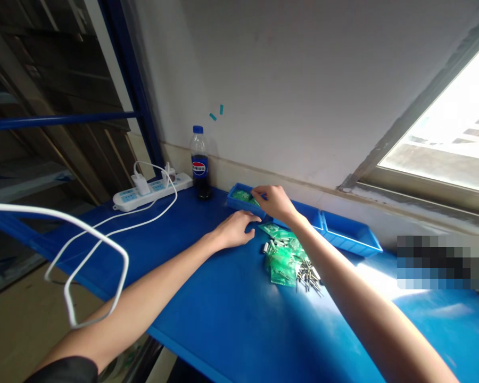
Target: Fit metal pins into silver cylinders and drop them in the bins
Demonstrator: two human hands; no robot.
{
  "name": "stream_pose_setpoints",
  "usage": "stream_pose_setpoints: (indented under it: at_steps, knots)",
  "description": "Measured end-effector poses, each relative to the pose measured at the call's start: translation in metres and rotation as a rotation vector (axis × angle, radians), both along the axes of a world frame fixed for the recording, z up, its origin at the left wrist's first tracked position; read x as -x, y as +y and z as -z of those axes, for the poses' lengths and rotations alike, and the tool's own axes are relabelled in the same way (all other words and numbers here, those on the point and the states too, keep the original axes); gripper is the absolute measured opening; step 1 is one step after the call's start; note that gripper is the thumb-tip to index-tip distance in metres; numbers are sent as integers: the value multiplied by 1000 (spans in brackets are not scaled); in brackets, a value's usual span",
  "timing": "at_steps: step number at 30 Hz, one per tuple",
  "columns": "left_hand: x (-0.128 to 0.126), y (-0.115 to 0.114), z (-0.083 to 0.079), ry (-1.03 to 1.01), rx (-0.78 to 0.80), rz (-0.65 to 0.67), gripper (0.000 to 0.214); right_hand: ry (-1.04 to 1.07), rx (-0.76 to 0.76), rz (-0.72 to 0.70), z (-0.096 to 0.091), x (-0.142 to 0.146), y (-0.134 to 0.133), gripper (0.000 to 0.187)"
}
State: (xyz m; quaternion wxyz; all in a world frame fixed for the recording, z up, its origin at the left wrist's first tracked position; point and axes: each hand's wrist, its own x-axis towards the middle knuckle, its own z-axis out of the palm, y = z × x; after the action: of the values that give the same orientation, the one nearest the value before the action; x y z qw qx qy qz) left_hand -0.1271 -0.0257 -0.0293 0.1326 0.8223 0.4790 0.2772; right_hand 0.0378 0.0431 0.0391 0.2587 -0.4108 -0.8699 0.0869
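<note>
Above the leftmost blue bin [233,201] is my right hand [277,202], its fingers curled down into a pinch. What they pinch, if anything, is too small to make out. Green plastic bags [241,195] lie in that bin, just under the fingertips. My left hand [234,230] is beside the bin's front, palm down over the table, thumb and fingers apart with nothing between them. To its right lies a pile of green bags [282,266], short silvery cylinders [266,247] and thin metal pins [308,277]. My right forearm hides part of this pile.
Two more blue bins [351,234] continue the row along the wall. A cola bottle [200,165] and a white power strip [151,192] with plugged-in chargers stand at the back left. A white cable [123,260] loops across my left forearm. A window [443,138] is at right.
</note>
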Motion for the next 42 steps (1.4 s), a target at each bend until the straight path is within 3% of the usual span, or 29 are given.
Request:
stream_pose_setpoints:
  at_steps: [4, 9, 13, 18, 22, 26, 30, 34, 37, 42]
  knots:
    - [-16, -2, 7, 81, -73, 32, 48, 206, 88, -25, -8, -38, -23, 40]
    - [-31, 5, 12, 70, -130, 43, 28, 294, 168, 29, -5, -73, -37, 47]
    - [-29, 7, 5, -186, -127, 10, 26, 317, 225, 46, 3, -84, -38, 45]
    - [-24, 9, -3, -559, 87, -13, 27, 434, 460, -64, 18, -87, -33, 42]
    - [-25, 10, -5, -668, 184, 19, 29, 515, 532, -97, 28, -84, -32, 40]
    - [-21, 10, -6, -590, 164, -47, 33, 479, 446, -46, 25, -80, -32, 39]
    - [-12, 9, -3, -448, 147, -128, 36, 440, 146, 152, 19, -67, -18, 28]
    - [-10, 7, 0, -383, 119, -88, 25, 236, -77, 185, 14, -45, 2, 23]
    - [-11, 5, 1, -350, 82, -50, 20, -4, -133, 180, 13, -29, 10, 26]
    - [-12, 2, -1, -255, 31, -33, 23, -344, -99, 120, 13, -17, 13, 27]
